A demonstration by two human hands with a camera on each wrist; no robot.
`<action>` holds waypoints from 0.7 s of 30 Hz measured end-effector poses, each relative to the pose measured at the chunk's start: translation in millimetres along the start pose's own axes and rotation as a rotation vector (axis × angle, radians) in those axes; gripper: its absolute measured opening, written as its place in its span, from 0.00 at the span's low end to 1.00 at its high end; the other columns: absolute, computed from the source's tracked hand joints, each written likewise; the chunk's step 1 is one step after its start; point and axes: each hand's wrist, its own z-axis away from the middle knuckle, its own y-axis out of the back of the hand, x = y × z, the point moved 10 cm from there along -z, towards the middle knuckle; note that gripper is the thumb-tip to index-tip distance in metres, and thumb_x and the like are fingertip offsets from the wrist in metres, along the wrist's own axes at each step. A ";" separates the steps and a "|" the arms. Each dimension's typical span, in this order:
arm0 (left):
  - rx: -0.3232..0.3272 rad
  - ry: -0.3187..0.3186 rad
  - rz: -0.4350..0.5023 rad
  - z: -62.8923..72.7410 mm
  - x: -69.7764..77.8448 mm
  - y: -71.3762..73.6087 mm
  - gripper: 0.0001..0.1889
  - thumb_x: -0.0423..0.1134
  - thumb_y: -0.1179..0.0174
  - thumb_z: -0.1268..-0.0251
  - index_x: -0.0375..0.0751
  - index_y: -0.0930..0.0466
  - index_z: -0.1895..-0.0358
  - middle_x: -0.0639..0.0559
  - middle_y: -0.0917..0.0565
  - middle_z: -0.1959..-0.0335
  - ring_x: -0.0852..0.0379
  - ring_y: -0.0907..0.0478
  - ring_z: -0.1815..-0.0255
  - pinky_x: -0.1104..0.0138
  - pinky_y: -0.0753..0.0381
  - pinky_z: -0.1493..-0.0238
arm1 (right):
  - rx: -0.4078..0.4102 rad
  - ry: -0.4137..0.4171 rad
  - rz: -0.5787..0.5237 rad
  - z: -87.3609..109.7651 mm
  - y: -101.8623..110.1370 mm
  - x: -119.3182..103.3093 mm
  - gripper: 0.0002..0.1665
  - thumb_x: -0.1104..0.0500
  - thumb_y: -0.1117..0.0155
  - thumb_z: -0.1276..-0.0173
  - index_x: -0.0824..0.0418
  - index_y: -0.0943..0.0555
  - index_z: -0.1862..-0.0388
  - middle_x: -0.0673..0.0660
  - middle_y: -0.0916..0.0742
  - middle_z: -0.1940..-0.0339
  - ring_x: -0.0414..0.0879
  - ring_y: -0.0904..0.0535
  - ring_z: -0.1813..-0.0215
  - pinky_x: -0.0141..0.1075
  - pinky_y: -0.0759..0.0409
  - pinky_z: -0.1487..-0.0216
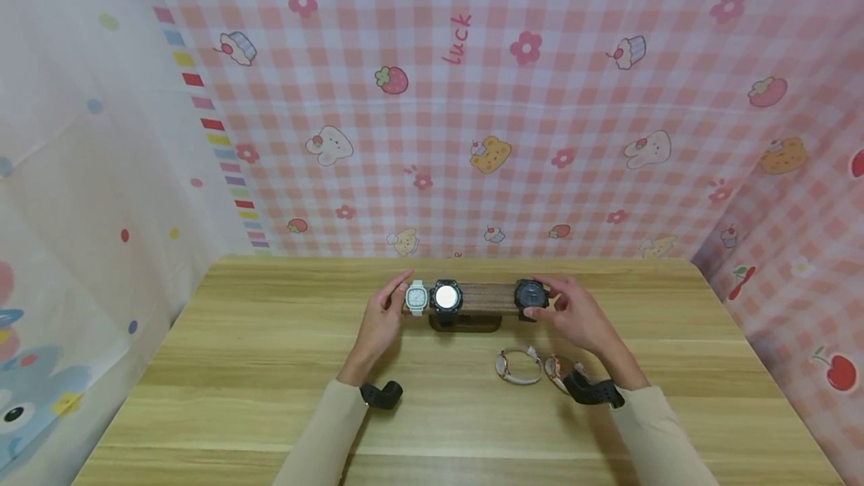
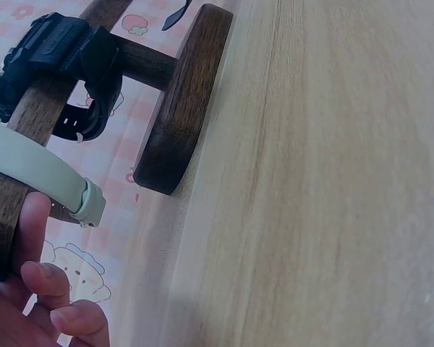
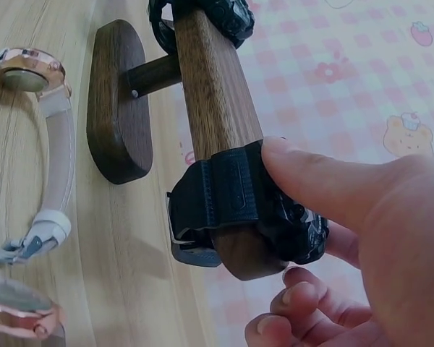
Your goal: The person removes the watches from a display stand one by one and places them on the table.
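With right hand (image 1: 582,313), pinching black watch (image 1: 531,294) (one of two); with relaxed left hand (image 1: 379,321), touching stand (image 1: 487,297) at left.

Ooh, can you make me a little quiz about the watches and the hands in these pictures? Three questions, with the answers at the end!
1. How many watches are on the wooden stand?

2. True or false: the right hand is gripping a black watch at one end of the bar.

3. Where are the two rose-gold watches?
A) In the left hand
B) On the table
C) On the stand's bar

Key:
1. Three: a pale green watch, a bright-faced watch and the gripped one.
2. True.
3. B.
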 end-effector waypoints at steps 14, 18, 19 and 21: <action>-0.023 0.054 -0.033 4.5 11.0 -0.4 0.21 0.40 0.57 0.18 0.42 0.31 0.29 0.39 0.28 0.31 0.59 0.24 0.53 0.58 0.17 0.52 | 0.001 -0.035 -0.062 7.1 4.3 10.4 0.37 0.55 0.27 0.36 0.63 0.28 0.31 0.65 0.19 0.53 0.45 0.25 0.70 0.34 0.25 0.73; -0.035 0.057 -0.032 12.0 31.5 -0.2 0.20 0.37 0.56 0.19 0.42 0.30 0.29 0.37 0.27 0.33 0.60 0.24 0.58 0.52 0.17 0.51 | 0.004 -0.057 -0.103 9.3 4.9 13.6 0.37 0.56 0.27 0.36 0.61 0.29 0.30 0.66 0.18 0.52 0.43 0.26 0.73 0.32 0.27 0.75; -0.035 0.057 -0.032 13.4 34.8 0.0 0.20 0.37 0.56 0.19 0.42 0.30 0.29 0.37 0.26 0.33 0.60 0.24 0.58 0.50 0.18 0.51 | 0.004 -0.059 -0.115 9.6 4.7 14.4 0.37 0.57 0.27 0.37 0.61 0.29 0.30 0.66 0.19 0.52 0.43 0.27 0.74 0.32 0.27 0.76; -0.031 0.057 -0.033 14.1 36.2 0.3 0.20 0.37 0.56 0.19 0.42 0.30 0.29 0.38 0.25 0.34 0.59 0.24 0.58 0.52 0.18 0.51 | 0.007 -0.061 -0.132 10.3 4.7 16.0 0.37 0.58 0.27 0.37 0.61 0.29 0.30 0.65 0.18 0.54 0.42 0.28 0.75 0.31 0.28 0.77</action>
